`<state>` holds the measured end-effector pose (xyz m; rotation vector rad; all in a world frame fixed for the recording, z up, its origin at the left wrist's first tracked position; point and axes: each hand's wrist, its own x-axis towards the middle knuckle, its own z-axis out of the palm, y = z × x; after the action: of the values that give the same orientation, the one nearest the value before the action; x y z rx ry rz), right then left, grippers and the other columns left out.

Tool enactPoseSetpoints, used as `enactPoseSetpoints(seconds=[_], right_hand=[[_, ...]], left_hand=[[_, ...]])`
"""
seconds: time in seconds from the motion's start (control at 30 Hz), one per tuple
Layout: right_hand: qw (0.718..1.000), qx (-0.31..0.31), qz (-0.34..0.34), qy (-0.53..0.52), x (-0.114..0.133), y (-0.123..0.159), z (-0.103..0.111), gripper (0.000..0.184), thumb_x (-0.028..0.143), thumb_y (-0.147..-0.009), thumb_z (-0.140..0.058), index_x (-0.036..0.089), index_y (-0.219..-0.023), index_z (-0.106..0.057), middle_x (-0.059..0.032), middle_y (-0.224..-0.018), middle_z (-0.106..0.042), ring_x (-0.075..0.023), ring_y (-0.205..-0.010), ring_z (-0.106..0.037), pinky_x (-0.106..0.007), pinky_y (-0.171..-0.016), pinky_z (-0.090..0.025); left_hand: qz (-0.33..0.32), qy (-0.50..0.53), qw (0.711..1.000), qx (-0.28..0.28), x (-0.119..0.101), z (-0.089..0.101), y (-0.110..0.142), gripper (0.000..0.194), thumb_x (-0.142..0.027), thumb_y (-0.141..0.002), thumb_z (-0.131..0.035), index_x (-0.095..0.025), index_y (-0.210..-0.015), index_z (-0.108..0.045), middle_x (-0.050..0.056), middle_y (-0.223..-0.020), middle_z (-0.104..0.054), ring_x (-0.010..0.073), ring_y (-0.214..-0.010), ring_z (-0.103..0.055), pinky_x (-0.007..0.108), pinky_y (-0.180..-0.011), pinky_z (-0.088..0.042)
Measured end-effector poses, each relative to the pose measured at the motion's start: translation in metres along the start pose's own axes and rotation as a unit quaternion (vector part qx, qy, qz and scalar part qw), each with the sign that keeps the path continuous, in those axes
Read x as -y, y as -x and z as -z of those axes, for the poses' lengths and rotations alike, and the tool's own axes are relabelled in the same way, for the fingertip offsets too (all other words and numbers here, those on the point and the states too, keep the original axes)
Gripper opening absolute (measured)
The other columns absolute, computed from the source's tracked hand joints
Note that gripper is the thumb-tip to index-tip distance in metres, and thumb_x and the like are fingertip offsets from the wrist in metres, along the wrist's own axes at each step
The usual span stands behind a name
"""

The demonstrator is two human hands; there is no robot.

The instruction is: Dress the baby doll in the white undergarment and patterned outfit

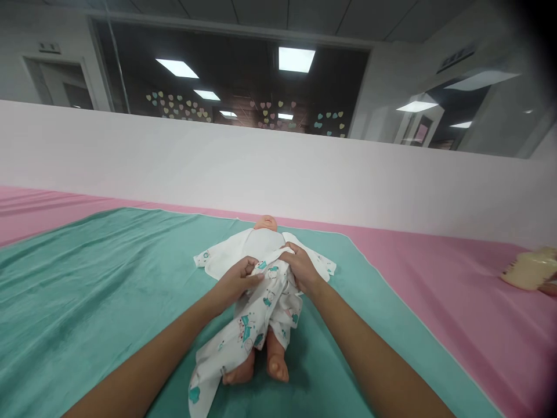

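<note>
A baby doll (266, 222) lies on its back on a green blanket (130, 278), its feet toward me. Under and around its upper body spreads a white baby shirt (230, 249) with the sleeves out to both sides. White printed baby pants (267, 299) cover its hips and legs, and one leg of the cloth trails off to the lower left. My left hand (238, 281) pinches the waist of the pants on the left. On the right, my right hand (300, 264) grips the same waistband, fingers curled into the cloth. Both bare feet of the doll show below.
Pink sheeting (456, 267) lies under the green blanket. A pale yellow object (528, 270) sits at the far right edge, partly out of view. Behind the doll rises a white low wall (261, 168) with glass above it.
</note>
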<state>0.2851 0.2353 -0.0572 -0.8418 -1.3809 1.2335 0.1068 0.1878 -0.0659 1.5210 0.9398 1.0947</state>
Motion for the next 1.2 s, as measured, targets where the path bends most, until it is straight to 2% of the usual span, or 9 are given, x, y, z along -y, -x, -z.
enactPoseSetpoints(seconds=[0.13,0.23,0.47,0.57,0.77,0.9,1.0,1.1,1.2], right_hand=[[0.996,0.04,-0.045,-0.072,0.0,0.001,-0.003,0.02,0.025,-0.06,-0.064,0.019,-0.073,-0.051,0.0043,-0.064,-0.052,-0.0101,-0.054,-0.046,-0.021,-0.051,-0.034],[0.995,0.069,-0.054,-0.051,0.002,0.005,-0.004,0.02,0.03,-0.064,-0.064,0.019,-0.074,-0.051,0.0042,-0.065,-0.052,-0.0105,-0.056,-0.047,-0.021,-0.052,-0.035],[0.958,0.207,-0.029,0.198,0.013,0.013,-0.011,0.022,0.034,-0.061,-0.069,0.017,-0.069,-0.058,0.0028,-0.068,-0.056,-0.0126,-0.064,-0.047,-0.023,-0.057,-0.035],[0.974,0.171,-0.033,0.142,0.01,0.01,-0.009,0.021,0.035,-0.065,-0.066,0.018,-0.073,-0.058,0.0029,-0.069,-0.057,-0.0123,-0.064,-0.048,-0.023,-0.058,-0.036],[0.996,0.057,-0.066,-0.017,-0.003,0.001,-0.004,0.027,0.039,-0.065,-0.066,0.019,-0.075,-0.052,0.0043,-0.063,-0.054,-0.0105,-0.055,-0.048,-0.022,-0.052,-0.037],[0.992,0.099,-0.079,-0.027,0.005,0.007,-0.007,0.031,0.045,-0.068,-0.065,0.019,-0.082,-0.054,0.0022,-0.069,-0.057,-0.0114,-0.06,-0.051,-0.023,-0.056,-0.04],[0.974,0.201,-0.095,0.032,0.017,0.014,-0.008,0.031,0.045,-0.068,-0.065,0.018,-0.082,-0.059,0.0003,-0.074,-0.06,-0.0135,-0.068,-0.054,-0.024,-0.06,-0.041],[0.95,0.28,-0.101,0.094,0.022,0.017,-0.008,0.03,0.037,-0.062,-0.071,0.017,-0.082,-0.062,-0.0004,-0.078,-0.062,-0.0164,-0.075,-0.055,-0.026,-0.066,-0.042],[0.969,0.214,-0.082,0.092,0.016,0.013,-0.006,0.029,0.032,-0.061,-0.071,0.018,-0.085,-0.062,-0.0002,-0.078,-0.061,-0.0159,-0.072,-0.054,-0.026,-0.063,-0.042]], left_hand=[[0.011,-0.051,0.999,0.012,0.0,-0.002,0.0,0.027,-0.039,-0.07,-0.065,-0.02,-0.085,-0.053,-0.006,-0.064,-0.045,0.0089,-0.055,-0.039,0.019,-0.049,-0.03],[0.013,0.025,1.0,0.014,-0.002,-0.004,0.002,0.026,-0.043,-0.077,-0.056,-0.019,-0.085,-0.056,-0.002,-0.072,-0.055,0.0123,-0.065,-0.049,0.021,-0.057,-0.037],[-0.023,0.188,0.981,-0.039,0.003,-0.005,0.001,0.028,-0.041,-0.08,-0.053,-0.018,-0.097,-0.054,0.001,-0.081,-0.058,0.0131,-0.069,-0.053,0.023,-0.062,-0.041],[-0.024,0.128,0.991,-0.024,0.005,-0.003,-0.001,0.027,-0.041,-0.079,-0.054,-0.018,-0.093,-0.056,-0.001,-0.075,-0.057,0.0121,-0.064,-0.05,0.022,-0.06,-0.04],[0.015,-0.062,0.994,0.092,0.0,-0.002,0.003,0.022,-0.035,-0.071,-0.063,-0.015,-0.082,-0.062,-0.001,-0.07,-0.06,0.014,-0.064,-0.051,0.022,-0.056,-0.037],[0.03,0.107,0.991,0.067,-0.004,-0.005,0.005,0.033,-0.036,-0.073,-0.062,-0.016,-0.098,-0.061,0.002,-0.073,-0.065,0.0158,-0.064,-0.056,0.026,-0.061,-0.041],[0.006,0.222,0.975,0.028,-0.004,-0.006,0.004,0.039,-0.038,-0.074,-0.062,-0.016,-0.105,-0.058,0.006,-0.078,-0.067,0.0171,-0.067,-0.059,0.028,-0.065,-0.044],[0.022,0.241,0.97,0.026,-0.001,-0.005,0.003,0.04,-0.043,-0.073,-0.062,-0.014,-0.102,-0.06,0.006,-0.074,-0.067,0.0171,-0.063,-0.059,0.028,-0.06,-0.044],[0.039,0.191,0.98,0.035,0.001,0.0,0.003,0.036,-0.043,-0.073,-0.061,-0.014,-0.095,-0.062,0.003,-0.07,-0.065,0.0146,-0.058,-0.056,0.025,-0.055,-0.041]])
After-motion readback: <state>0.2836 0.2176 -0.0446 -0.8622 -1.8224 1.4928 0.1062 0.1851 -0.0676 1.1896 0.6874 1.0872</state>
